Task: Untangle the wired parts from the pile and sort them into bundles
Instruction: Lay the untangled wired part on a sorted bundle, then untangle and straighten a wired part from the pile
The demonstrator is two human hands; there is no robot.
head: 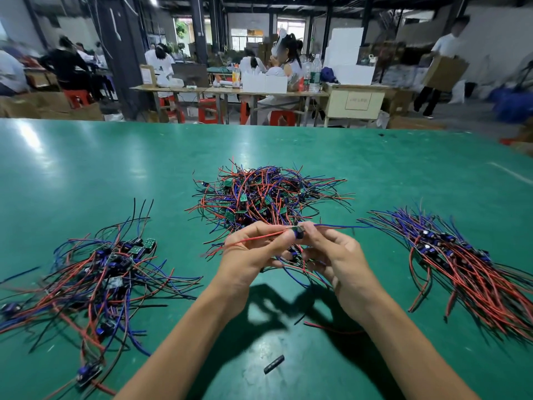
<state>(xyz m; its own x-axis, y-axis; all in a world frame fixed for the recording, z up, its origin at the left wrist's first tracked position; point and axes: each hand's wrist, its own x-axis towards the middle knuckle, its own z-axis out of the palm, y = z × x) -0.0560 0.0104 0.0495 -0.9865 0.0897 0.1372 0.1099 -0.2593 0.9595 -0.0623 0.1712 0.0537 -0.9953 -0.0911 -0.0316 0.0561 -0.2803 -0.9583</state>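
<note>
A tiny board with red and blue wires (297, 232) is pinched between the left hand (251, 252) and right hand (334, 255). The messy pile (268, 197) is flanked by bare green counter (115, 168).

Dim workshop: dark pillars (199, 27), wooden benches (225, 92), red stools (210, 109).

A small black tube piece (274, 364) lies on the green table (86, 168); people work at benches (227, 92) beyond

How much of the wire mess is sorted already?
Some is done: a tidy bundle lies on the right and a looser one on the left. The left hand and right hand hold one wired part. The middle pile is still tangled.
</note>
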